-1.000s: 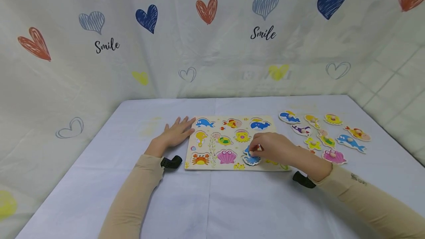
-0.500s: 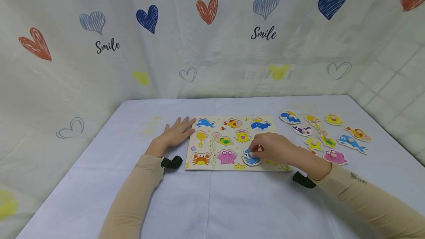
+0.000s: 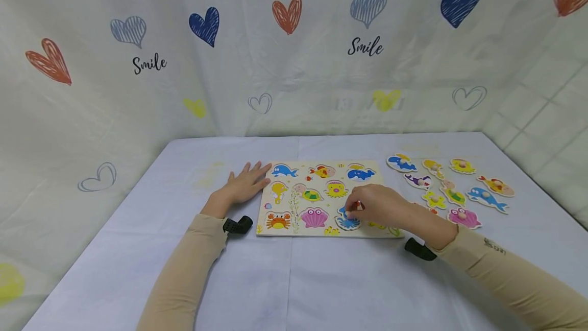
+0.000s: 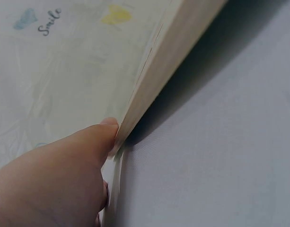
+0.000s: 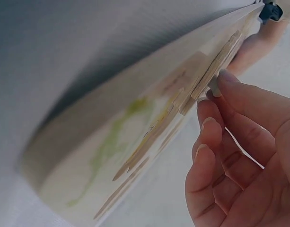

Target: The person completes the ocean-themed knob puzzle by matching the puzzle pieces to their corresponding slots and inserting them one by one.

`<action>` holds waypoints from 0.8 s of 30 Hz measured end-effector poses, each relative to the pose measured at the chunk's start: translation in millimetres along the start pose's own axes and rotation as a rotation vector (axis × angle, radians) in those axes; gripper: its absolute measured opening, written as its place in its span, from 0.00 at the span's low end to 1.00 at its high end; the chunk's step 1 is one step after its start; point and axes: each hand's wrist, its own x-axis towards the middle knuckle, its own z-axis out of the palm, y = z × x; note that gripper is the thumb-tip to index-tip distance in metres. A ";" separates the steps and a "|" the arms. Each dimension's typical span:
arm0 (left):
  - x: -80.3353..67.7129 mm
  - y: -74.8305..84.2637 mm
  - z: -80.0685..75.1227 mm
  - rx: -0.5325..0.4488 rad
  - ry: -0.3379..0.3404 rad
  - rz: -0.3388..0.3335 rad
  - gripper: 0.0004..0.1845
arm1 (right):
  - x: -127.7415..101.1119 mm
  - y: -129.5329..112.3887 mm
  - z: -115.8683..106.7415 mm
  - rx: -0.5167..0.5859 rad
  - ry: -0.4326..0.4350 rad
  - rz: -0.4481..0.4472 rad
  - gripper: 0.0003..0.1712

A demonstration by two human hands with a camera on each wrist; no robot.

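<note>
A wooden sea-animal puzzle board (image 3: 294,229) lies on the table, printed with dolphin, whale, crab and shell shapes. My right hand (image 3: 369,204) pinches the small knob of a blue octopus piece (image 3: 347,221) at the board's lower right; in the right wrist view that octopus piece (image 5: 215,66) sits tilted against the board (image 5: 116,142) under my fingertips. My left hand (image 3: 244,184) lies flat on the table with straight fingers, touching the board's left edge; the left wrist view shows a fingertip (image 4: 104,130) against the board's edge (image 4: 154,75).
Several loose animal pieces lie right of the board: a blue whale (image 3: 400,162), a pink shell (image 3: 463,216), a dolphin (image 3: 487,198), a yellow octopus (image 3: 461,165). A heart-printed cloth backdrop (image 3: 294,50) rises behind the table (image 3: 294,280).
</note>
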 end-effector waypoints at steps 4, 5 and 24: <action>-0.2 -0.3 0.0 -0.002 0.001 0.002 0.35 | 0.9 -0.9 -0.2 -0.001 -0.002 -0.008 0.06; -0.2 -0.4 -0.1 -0.005 0.001 0.001 0.35 | 1.2 -1.1 -0.2 -0.001 -0.005 -0.007 0.06; -0.3 -1.2 0.6 -0.012 0.003 0.006 0.34 | -0.8 1.8 -2.5 -0.014 -0.027 0.001 0.09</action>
